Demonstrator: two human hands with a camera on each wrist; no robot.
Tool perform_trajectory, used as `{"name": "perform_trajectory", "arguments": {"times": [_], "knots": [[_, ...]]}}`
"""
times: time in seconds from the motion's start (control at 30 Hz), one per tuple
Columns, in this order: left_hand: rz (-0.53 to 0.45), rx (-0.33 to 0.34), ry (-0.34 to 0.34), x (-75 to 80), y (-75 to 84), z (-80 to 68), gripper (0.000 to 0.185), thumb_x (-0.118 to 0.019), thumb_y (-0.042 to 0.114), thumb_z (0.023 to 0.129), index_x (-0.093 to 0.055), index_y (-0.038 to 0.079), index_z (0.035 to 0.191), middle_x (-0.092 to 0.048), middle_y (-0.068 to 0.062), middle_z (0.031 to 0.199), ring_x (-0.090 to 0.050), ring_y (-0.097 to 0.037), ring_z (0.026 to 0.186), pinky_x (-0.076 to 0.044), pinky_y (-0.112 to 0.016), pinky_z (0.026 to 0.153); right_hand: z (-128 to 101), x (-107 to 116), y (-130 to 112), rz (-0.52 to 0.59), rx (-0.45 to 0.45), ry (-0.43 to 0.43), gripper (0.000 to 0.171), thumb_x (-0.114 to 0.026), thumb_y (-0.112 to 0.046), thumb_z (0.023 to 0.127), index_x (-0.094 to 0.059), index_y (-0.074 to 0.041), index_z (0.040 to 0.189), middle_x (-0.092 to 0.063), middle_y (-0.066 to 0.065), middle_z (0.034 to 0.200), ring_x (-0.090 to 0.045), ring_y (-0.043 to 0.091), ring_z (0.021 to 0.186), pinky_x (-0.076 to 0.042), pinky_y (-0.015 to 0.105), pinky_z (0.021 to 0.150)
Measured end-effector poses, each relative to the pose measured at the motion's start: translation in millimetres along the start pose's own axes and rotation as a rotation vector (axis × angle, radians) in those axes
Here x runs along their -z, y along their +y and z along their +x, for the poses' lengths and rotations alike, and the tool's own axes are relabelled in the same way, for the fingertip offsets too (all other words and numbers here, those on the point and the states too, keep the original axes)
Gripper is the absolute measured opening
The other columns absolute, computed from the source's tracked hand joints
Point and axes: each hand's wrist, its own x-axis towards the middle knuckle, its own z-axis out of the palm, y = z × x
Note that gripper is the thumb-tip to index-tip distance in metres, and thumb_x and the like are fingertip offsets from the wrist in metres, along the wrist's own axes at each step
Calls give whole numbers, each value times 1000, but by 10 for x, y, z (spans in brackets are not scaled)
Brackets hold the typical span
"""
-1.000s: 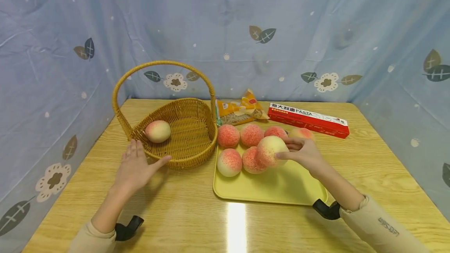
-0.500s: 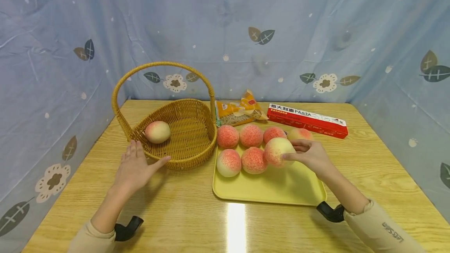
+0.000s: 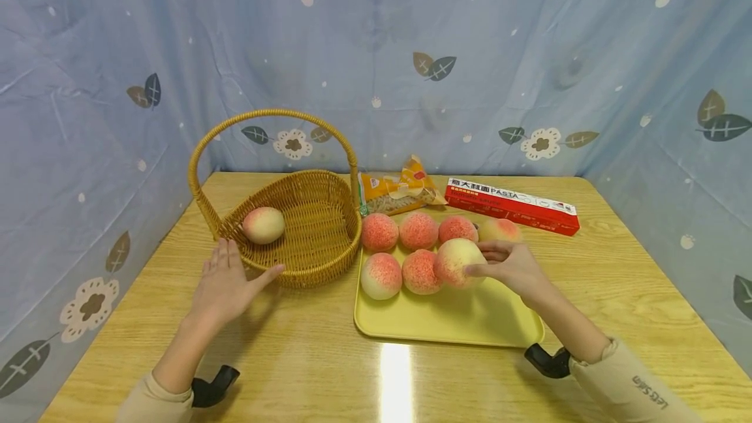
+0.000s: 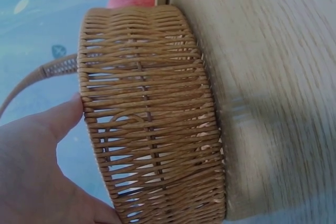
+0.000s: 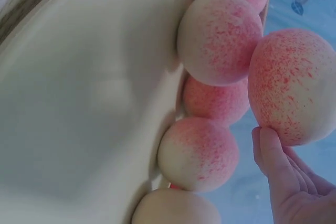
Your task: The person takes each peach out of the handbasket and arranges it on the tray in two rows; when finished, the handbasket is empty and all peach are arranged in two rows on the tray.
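- The bench [image 3: 305, 371] is carrying a wicker basket [image 3: 311, 260] and a yellow tray [image 3: 446, 325], touching side by side.
- The basket is holding one peach [image 3: 264, 224] so far; six are remaining at the tray.
- The right hand [image 3: 511, 266] is pinching the held peach [image 3: 457, 261] with curled fingers [image 5: 273, 156], just above the tray.
- The left hand [image 3: 226, 279] is resting by the basket wall, fingers straight, thumb touching.
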Motion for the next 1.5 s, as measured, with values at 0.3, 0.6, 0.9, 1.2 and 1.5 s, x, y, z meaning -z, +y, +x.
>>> {"name": "perform_trajectory", "arguments": {"times": [0.3, 0.6, 0.9, 1.2, 1.5], "knots": [[-3, 5, 1, -47, -24, 5, 116, -41, 71, 91, -3, -27, 141, 5, -45, 148, 0, -57, 138, -5, -64, 112, -19, -25, 34, 25, 11, -19, 64, -78, -17, 79, -53, 14, 129, -59, 28, 127, -57, 39, 118, -53, 36, 90], [-6, 13, -7, -26, -16, -1, 117, -42, 71, 91, -3, -27, 140, 5, -46, 147, 0, -57, 138, -5, -64, 112, 2, 59, 57, -20, -19, 29, 68, -77, -22, 82, -49, 13, 133, -55, 29, 131, -54, 40, 121, -50, 43, 95], [-6, 8, -13, -9, -3, -1, 116, -42, 71, 91, -3, -27, 140, 4, -46, 147, 0, -58, 138, -5, -65, 112, 112, 131, 193, -170, -27, 12, 64, -82, -27, 76, -60, 12, 122, -66, 26, 115, -62, 36, 108, -53, 35, 82], [-9, 11, -7, -4, 1, -4, 117, -42, 71, 91, -3, -27, 140, 5, -46, 147, 0, -58, 138, -5, -65, 112, 236, 116, 337, -315, -12, -116, 65, -82, -31, 73, -62, 13, 116, -69, 20, 104, -65, 32, 99, -54, 40, 81], [-6, 14, 8, -1, 10, 7, 117, -43, 71, 90, -4, -27, 140, 4, -45, 147, -1, -58, 138, -5, -64, 112, 231, 197, 301, -185, -68, -253, 71, -74, -28, 84, -47, 17, 131, -56, 31, 127, -57, 39, 116, -54, 44, 89]]}}
